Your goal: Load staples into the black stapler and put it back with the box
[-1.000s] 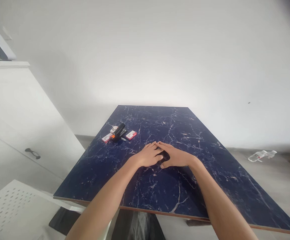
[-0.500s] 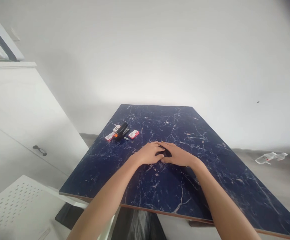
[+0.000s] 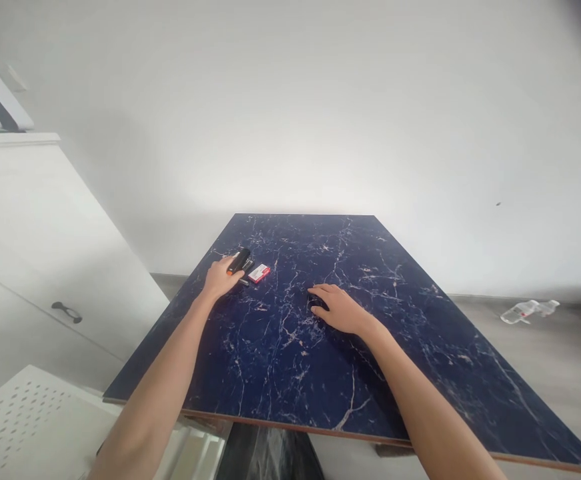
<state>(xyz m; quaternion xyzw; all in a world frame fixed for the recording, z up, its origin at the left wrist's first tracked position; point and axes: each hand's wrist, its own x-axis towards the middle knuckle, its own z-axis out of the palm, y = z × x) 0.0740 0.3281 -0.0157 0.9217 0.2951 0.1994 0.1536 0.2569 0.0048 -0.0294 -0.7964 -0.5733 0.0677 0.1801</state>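
Note:
My left hand (image 3: 220, 277) is at the far left of the table, its thumb and fingers around a black stapler (image 3: 240, 261) with an orange part at its near end. Just right of the stapler lies a small red-and-white box (image 3: 259, 273). A small grey piece (image 3: 243, 283) shows by my thumb; the other little boxes are mostly hidden behind the hand. My right hand (image 3: 337, 308) rests on the tabletop near the middle, fingers and thumb apart, holding nothing.
The table (image 3: 290, 373) has a dark blue marble-patterned top and stands against a white wall. On the left are a white cabinet (image 3: 35, 220) and a perforated white panel (image 3: 20, 420). Clear plastic bottles (image 3: 527, 311) lie on the floor at right.
My hands were together at the table's middle. The left has moved away to the left and onto the stapler; the right has stayed about where it was, its fingers now apart from the left.

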